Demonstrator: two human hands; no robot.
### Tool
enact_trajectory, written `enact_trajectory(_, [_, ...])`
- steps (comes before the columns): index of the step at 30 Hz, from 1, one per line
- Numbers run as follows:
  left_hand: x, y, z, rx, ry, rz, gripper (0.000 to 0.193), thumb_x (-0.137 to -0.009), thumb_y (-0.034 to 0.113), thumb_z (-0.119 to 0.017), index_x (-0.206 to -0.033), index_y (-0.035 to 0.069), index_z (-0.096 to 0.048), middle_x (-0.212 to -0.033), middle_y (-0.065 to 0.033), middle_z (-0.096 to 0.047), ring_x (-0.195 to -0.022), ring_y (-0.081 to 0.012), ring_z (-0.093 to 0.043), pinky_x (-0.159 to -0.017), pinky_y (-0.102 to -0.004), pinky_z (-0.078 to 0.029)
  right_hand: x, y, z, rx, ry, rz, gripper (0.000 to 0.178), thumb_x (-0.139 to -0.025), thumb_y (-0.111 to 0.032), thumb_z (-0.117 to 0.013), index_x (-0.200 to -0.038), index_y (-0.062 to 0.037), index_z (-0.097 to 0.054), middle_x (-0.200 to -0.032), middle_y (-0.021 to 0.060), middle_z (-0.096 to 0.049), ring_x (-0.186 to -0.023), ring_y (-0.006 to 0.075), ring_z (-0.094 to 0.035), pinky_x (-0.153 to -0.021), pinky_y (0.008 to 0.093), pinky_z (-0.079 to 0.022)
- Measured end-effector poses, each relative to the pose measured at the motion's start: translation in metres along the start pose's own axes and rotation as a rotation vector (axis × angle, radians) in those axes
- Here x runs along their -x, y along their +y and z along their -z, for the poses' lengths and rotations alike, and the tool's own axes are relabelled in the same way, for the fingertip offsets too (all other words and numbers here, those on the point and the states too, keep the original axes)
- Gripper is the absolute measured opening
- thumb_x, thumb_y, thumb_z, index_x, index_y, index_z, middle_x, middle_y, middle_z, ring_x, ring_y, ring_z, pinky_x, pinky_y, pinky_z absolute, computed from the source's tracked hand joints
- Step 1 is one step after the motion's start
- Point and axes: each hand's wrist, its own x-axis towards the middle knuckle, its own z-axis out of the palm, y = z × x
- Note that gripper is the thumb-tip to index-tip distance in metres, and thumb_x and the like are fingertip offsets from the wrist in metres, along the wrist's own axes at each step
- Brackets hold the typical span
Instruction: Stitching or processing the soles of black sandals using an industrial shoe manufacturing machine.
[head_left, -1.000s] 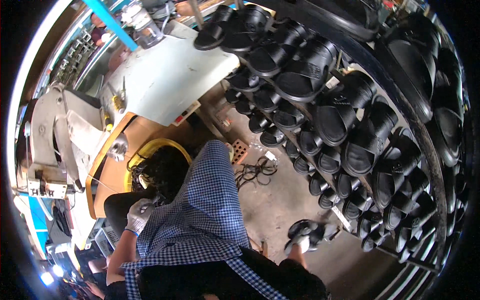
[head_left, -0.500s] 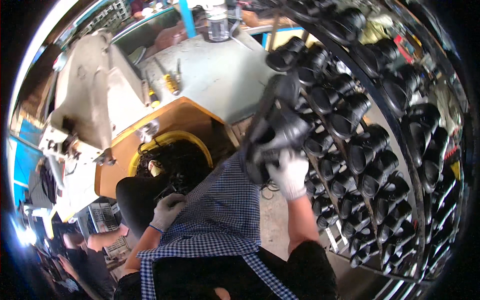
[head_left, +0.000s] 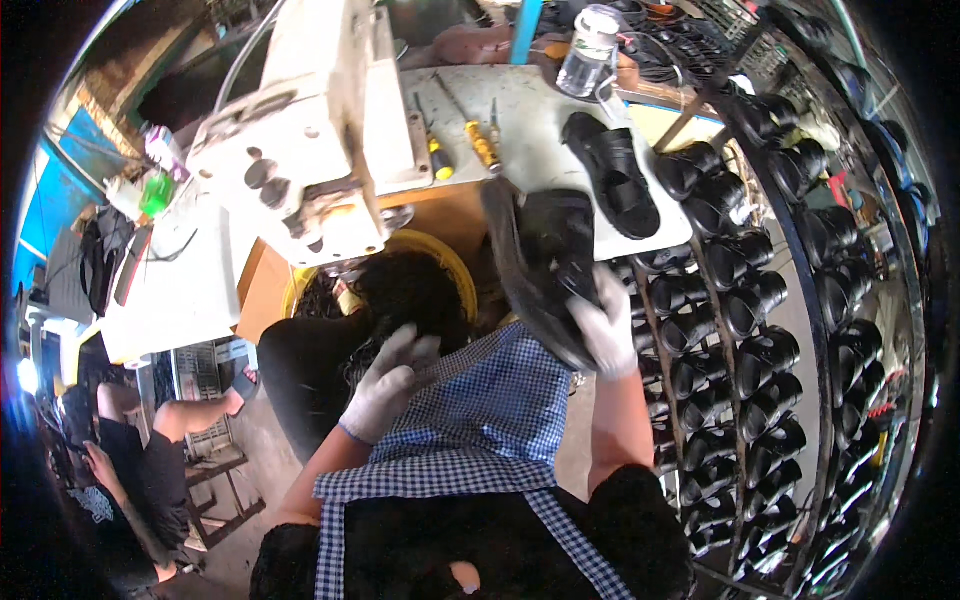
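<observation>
My right hand (head_left: 607, 325), in a white glove, grips a black shoe (head_left: 548, 265) by its lower end, sole edge turned to the left. The shoe is held tilted over the front edge of the white table. A second black shoe, a strapped sandal (head_left: 618, 180), lies on the tabletop just beyond it. My left hand (head_left: 393, 385), also gloved, hovers above the checked apron (head_left: 490, 400) on my lap with its fingers apart and nothing in them.
A large pale sewing machine (head_left: 300, 140) stands at left. Screwdrivers (head_left: 480, 147) and a clear bottle (head_left: 590, 55) rest on the table. Below is a yellow-rimmed basket (head_left: 462, 268) of black scraps. Racks of black shoes (head_left: 740, 310) line the right; another person (head_left: 130, 470) sits lower left.
The strapped sandal now lies on the tabletop, where no shoe lay before. My right hand holds the other shoe. My left hand has lifted off my lap and moved right. The view has shifted.
</observation>
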Motion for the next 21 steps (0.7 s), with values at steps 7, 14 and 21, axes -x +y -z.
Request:
enact_trajectory(7, [-0.017, 0.034, 0.030, 0.205, -0.104, 0.055, 0.071, -0.084, 0.039, -0.076, -0.138, 0.000, -0.053, -0.125, -0.0166, -0.067, -0.117, -0.0304, -0.065, -0.103, -0.0444, -0.051, 0.098, -0.011, -0.073, -0.475, -0.068, -0.557, 0.048, -0.093, -0.023, -0.069, -0.136, -0.0040, -0.059, -0.131, 0.0136, -0.065, -0.118, 0.0239, -0.064, -0.105, 0.0358, -0.050])
enact_trajectory(14, [-0.015, 0.036, 0.043, 0.334, -0.018, 0.061, 0.058, -0.092, 0.037, -0.068, -0.136, 0.001, -0.056, -0.129, -0.0181, -0.065, -0.118, -0.0326, -0.064, -0.103, -0.0467, -0.051, 0.096, -0.051, -0.065, 0.001, -0.546, -0.065, 0.088, -0.078, -0.027, -0.080, -0.152, -0.0031, -0.040, -0.148, 0.0145, -0.053, -0.134, 0.0276, -0.052, -0.115, 0.0411, -0.039])
enact_trajectory(21, [-0.015, 0.073, 0.035, -0.288, -0.382, -0.119, 0.102, -0.072, 0.046, -0.086, -0.150, -0.001, -0.042, -0.150, -0.0197, -0.050, -0.140, -0.0327, -0.048, -0.117, -0.0455, -0.036, 0.115, -0.014, -0.108, -1.230, 0.105, -0.596, 0.081, -0.086, -0.053, -0.069, -0.151, -0.0121, -0.044, -0.149, 0.0124, -0.052, -0.132, 0.0354, -0.054, -0.110, 0.0544, -0.045])
